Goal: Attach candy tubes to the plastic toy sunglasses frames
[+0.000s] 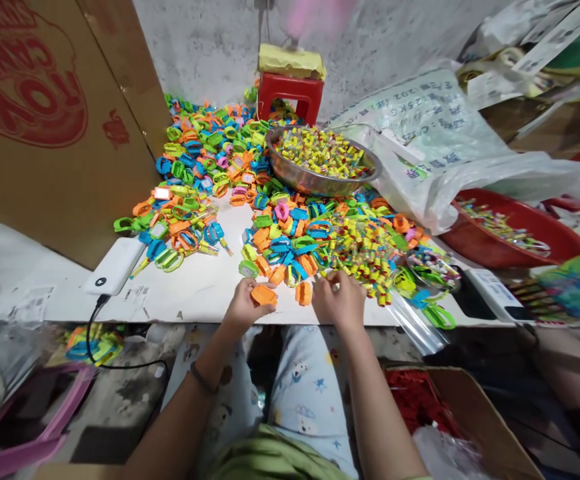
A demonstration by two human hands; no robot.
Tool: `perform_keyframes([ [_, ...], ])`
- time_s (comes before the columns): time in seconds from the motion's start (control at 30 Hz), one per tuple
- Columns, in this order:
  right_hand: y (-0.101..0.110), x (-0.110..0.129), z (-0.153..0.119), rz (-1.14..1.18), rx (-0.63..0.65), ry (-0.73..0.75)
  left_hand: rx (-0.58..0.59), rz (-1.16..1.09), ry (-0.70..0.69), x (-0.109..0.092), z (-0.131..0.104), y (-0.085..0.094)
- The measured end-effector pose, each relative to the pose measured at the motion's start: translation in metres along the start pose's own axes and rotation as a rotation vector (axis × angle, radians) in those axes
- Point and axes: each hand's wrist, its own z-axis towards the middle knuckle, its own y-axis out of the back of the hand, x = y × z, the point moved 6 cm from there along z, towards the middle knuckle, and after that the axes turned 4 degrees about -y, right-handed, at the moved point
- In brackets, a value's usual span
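Observation:
My left hand point(241, 305) is closed around an orange toy watch point(263, 295) at the table's front edge. A second orange toy watch point(303, 293) lies on the table between my two hands. My right hand point(340, 300) has its fingers curled together at the near edge of a heap of small yellow wrapped candies point(365, 260). What its fingertips hold, if anything, is hidden. Just beyond both hands spreads a pile of blue, green and orange toy watches point(290, 243).
A steel bowl point(320, 183) of yellow candies stands behind, near a red stool point(290, 87). A cardboard box point(60, 133) and a white power bank point(115, 267) are on the left. To the right are a plastic sack point(420, 127), a red basin point(510, 233) and a phone point(475, 293).

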Motion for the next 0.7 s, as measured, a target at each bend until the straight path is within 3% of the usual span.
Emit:
perform_keyframes([
  [0.1, 0.003, 0.001, -0.016, 0.451, 0.042, -0.063, -0.022, -0.041, 0.018, -0.001, 0.001, -0.001],
  [0.23, -0.014, 0.034, -0.051, 0.842, 0.376, -0.028, -0.028, -0.001, -0.038, -0.011, 0.001, -0.004],
  [0.3, -0.023, 0.05, -0.067, 0.955, 0.447, -0.042, 0.0, 0.041, -0.042, -0.015, 0.0, -0.007],
  [0.43, -0.035, 0.062, -0.082, 1.003, 0.401, -0.049, 0.009, 0.095, -0.006, -0.016, -0.002, -0.003],
  [0.7, -0.036, 0.059, -0.086, 0.79, 0.304, 0.045, 0.032, 0.139, -0.017, -0.014, -0.005, -0.001],
])
